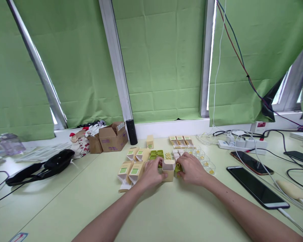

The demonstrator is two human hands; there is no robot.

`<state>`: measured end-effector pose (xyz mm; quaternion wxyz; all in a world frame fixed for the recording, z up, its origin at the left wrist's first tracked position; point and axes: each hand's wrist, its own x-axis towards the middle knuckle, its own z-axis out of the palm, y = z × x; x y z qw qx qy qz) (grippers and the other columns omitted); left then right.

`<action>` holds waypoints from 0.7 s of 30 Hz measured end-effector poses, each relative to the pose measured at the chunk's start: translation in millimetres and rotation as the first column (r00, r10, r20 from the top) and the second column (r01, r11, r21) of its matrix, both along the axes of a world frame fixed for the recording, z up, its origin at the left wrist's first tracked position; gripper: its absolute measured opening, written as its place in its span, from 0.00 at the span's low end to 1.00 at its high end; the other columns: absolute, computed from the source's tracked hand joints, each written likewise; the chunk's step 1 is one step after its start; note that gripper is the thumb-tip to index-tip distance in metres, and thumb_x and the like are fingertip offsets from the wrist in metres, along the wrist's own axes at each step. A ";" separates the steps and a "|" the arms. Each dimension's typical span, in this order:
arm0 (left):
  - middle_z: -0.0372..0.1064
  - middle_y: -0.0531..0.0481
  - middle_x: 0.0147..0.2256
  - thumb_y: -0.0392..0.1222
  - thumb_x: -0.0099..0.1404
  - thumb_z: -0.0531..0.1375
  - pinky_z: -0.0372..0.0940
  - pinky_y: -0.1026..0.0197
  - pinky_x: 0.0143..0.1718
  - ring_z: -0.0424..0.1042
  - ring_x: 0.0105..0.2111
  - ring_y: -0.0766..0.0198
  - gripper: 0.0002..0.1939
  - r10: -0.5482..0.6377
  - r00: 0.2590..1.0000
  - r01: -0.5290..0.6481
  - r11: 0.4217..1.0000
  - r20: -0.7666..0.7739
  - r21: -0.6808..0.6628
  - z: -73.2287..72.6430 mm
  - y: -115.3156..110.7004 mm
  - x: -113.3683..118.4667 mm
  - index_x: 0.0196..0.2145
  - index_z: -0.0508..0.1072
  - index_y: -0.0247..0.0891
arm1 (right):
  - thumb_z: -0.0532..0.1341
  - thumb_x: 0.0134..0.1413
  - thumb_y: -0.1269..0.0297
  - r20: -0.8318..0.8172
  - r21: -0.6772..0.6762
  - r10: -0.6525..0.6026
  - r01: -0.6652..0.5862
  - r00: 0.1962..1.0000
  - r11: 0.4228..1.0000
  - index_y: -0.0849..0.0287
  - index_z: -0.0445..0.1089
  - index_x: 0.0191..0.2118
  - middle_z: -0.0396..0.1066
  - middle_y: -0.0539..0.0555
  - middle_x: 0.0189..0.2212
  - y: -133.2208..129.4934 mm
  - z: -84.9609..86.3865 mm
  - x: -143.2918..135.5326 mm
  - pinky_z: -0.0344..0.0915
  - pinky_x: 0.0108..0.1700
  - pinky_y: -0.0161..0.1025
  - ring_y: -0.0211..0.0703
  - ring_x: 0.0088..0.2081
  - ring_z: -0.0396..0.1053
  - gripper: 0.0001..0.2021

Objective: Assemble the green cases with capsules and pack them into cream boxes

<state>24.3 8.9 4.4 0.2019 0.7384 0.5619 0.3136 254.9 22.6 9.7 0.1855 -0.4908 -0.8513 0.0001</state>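
We count nine small tan cartons. One small carton [168, 174] stands upright between our two hands, its top flap open. Four tan cartons [137, 170] lie in two rows to its left, three opened cartons [181, 141] sit side by side farther back on the right, and a single carton [150, 141] stands at the back. Beyond the hands we make out about four green containers [153, 153], a cluster of little yellow pieces [168, 156] and some white blocks [176, 155]; the last two are too small and partly hidden for us to count. At least five clear round cups [206, 164] line the right side, several with something yellow inside.

The carton between our hands sits just right of the left fingers and just left of the right ones. Our left hand [153, 172] has its fingers bent and its thumb at the carton's near left edge; we cannot tell whether they pinch it. Our right hand [190, 169] has thumb and forefinger pinching a green piece [177, 167] with a yellow ring-like shape on it, just beside the carton's right wall.

Around these on the pale table [164, 211] we count three phones [257, 186], one black cylinder [131, 132] and one black pouch [59, 159].
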 end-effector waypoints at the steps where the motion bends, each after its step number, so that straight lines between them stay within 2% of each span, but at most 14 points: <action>1: 0.75 0.42 0.49 0.42 0.52 0.70 0.63 0.47 0.57 0.70 0.55 0.40 0.25 0.018 0.999 -0.018 1.000 -0.035 -0.011 -0.1 -1.2 0.6 0.49 0.74 0.43 | 0.70 0.51 0.67 0.001 -0.001 -0.002 0.002 1.000 1.000 0.57 0.75 0.38 0.79 0.58 0.39 0.1 0.0 0.1 0.61 0.48 0.46 0.57 0.49 0.70 0.07; 3: 0.74 0.41 0.50 0.42 0.50 0.72 0.60 0.45 0.60 0.68 0.57 0.39 0.29 0.014 0.999 -0.015 1.000 -0.036 -0.023 -0.2 -2.2 1.0 0.51 0.73 0.44 | 0.70 0.51 0.67 0.000 0.001 -0.002 0.002 1.000 1.000 0.57 0.75 0.37 0.79 0.57 0.39 -0.3 -0.1 0.1 0.61 0.48 0.46 0.57 0.49 0.70 0.07; 5: 0.73 0.40 0.53 0.45 0.53 0.72 0.59 0.45 0.61 0.68 0.58 0.40 0.31 -0.043 0.998 0.043 0.999 0.053 0.014 1.1 -1.3 0.2 0.53 0.70 0.44 | 0.69 0.51 0.67 0.001 0.009 0.002 -0.002 1.000 1.000 0.57 0.75 0.37 0.79 0.57 0.39 -1.0 -0.3 0.1 0.60 0.48 0.46 0.56 0.49 0.70 0.07; 9: 0.71 0.40 0.55 0.49 0.66 0.64 0.62 0.47 0.59 0.69 0.59 0.47 0.20 -0.169 0.935 0.109 0.974 0.312 0.199 9.1 3.9 -5.2 0.52 0.66 0.44 | 0.70 0.51 0.66 0.018 0.024 0.002 -0.003 1.000 1.000 0.58 0.75 0.39 0.79 0.58 0.40 -1.1 -0.7 -0.1 0.60 0.48 0.46 0.57 0.49 0.69 0.08; 11: 0.72 0.42 0.53 0.47 0.67 0.63 0.63 0.47 0.58 0.70 0.58 0.48 0.14 -0.196 0.908 0.096 0.957 0.371 0.272 15.1 6.2 -8.0 0.48 0.68 0.43 | 0.70 0.51 0.65 0.028 0.025 0.006 -0.006 1.000 1.000 0.58 0.75 0.39 0.79 0.58 0.41 -0.2 -1.0 -0.1 0.59 0.48 0.46 0.57 0.49 0.69 0.09; 14: 0.73 0.42 0.52 0.44 0.66 0.63 0.63 0.46 0.60 0.71 0.58 0.47 0.05 -0.253 0.907 0.146 0.939 0.338 0.311 24.7 7.1 -9.8 0.38 0.74 0.41 | 0.70 0.51 0.66 0.033 0.026 0.010 -0.011 0.999 1.000 0.58 0.75 0.39 0.79 0.58 0.41 1.1 -1.6 0.2 0.59 0.47 0.46 0.57 0.49 0.69 0.09; 18: 0.75 0.41 0.56 0.44 0.66 0.65 0.62 0.44 0.64 0.71 0.59 0.46 0.08 -0.333 0.922 0.282 0.927 0.195 0.247 31.9 5.0 -10.8 0.32 0.82 0.42 | 0.70 0.52 0.66 0.035 0.022 0.018 -0.019 0.999 1.000 0.58 0.76 0.40 0.80 0.58 0.41 1.9 -2.3 0.9 0.59 0.48 0.46 0.57 0.49 0.69 0.09; 21: 0.76 0.43 0.57 0.44 0.67 0.65 0.60 0.41 0.65 0.71 0.60 0.44 0.10 -0.328 0.940 0.296 0.919 0.089 0.259 29.1 3.8 -15.2 0.30 0.84 0.44 | 0.70 0.52 0.66 0.039 0.018 0.026 -0.027 0.999 0.999 0.58 0.76 0.40 0.80 0.58 0.41 1.5 -2.2 1.1 0.59 0.49 0.46 0.57 0.50 0.69 0.09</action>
